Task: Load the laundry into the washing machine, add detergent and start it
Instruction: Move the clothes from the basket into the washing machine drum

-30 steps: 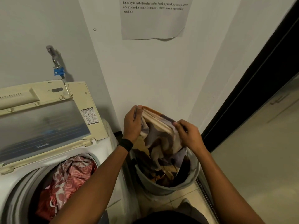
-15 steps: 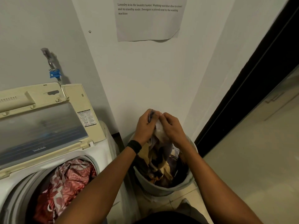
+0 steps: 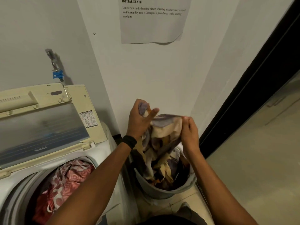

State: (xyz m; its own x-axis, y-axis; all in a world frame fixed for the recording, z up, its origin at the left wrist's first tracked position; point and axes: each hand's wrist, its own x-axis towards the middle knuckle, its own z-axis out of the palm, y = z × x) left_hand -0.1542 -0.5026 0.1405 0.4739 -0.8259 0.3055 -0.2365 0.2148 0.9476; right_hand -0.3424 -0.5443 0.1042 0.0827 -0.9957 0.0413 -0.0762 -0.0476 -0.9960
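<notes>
A patterned cloth in purple, cream and orange hangs up out of the grey laundry basket on the floor. My left hand grips a bunched end of it, with some fingers stretched out. My right hand pinches its upper edge a little to the right. At the lower left stands the top-loading washing machine, with its lid raised. A red and white patterned fabric lies in the drum. No detergent is in view.
A water tap with a blue fitting sticks out of the wall above the machine. A printed paper sheet hangs on the wall ahead. A dark door frame runs along the right, with tiled floor beyond it.
My hands were together on the cloth half a second ago and have spread apart. The cloth edge is stretched between them, a bit higher above the basket.
</notes>
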